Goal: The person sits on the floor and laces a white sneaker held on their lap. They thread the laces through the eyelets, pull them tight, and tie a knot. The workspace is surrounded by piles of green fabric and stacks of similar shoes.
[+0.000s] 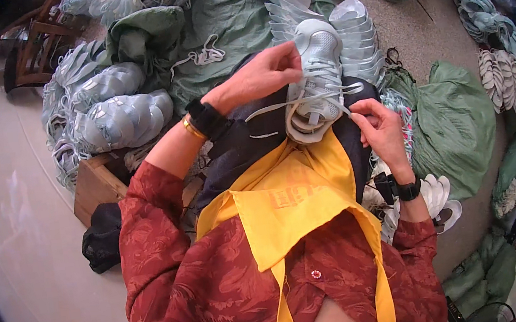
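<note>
A pale mint lace-up sneaker (pixel 319 43) rests on my lap, its heel opening toward me and its toe pointing away. My right hand (pixel 385 134), at the shoe's right near the collar, pinches a white shoelace (pixel 340 104) between thumb and fingertips. On the opposite side, my left hand (pixel 272 69) is beside the forefoot with its fingers curled together; whatever they may hold is hidden. One lace end trails loosely left across my dark trousers. The upper rows of eyelets are laced. A yellow apron (pixel 290 215) covers my front, below the heel.
Nested stacks of pale sneaker parts (pixel 124 121) lie on the left, with another stack (pixel 359 39) just beyond the shoe. A wooden box (pixel 97 188) stands by my left elbow. Green sacks (pixel 453 127) lie at the right. Loose white laces (pixel 209 52) rest on green sheeting.
</note>
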`<action>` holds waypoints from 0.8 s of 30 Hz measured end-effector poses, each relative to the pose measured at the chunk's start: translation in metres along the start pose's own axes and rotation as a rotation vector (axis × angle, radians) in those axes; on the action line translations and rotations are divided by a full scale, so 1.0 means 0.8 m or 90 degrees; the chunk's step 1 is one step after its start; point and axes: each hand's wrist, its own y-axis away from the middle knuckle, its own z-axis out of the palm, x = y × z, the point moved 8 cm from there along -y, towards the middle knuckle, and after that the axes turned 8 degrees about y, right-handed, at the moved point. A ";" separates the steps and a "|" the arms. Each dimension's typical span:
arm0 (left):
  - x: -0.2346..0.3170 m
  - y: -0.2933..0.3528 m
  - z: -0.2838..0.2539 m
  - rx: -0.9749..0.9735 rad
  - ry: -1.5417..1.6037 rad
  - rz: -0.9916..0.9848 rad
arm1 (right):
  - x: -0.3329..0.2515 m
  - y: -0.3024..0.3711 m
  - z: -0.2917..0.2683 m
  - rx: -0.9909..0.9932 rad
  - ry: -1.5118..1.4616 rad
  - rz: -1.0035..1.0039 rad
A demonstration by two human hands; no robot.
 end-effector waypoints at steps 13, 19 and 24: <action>0.020 0.020 -0.005 0.151 -0.334 0.133 | 0.007 -0.006 0.000 -0.002 0.030 -0.019; 0.001 0.016 0.010 -0.036 -0.030 -0.096 | 0.012 -0.011 0.001 -0.016 -0.035 -0.013; -0.006 0.009 0.006 -0.024 -0.080 -0.058 | 0.025 -0.014 -0.006 0.050 -0.070 -0.014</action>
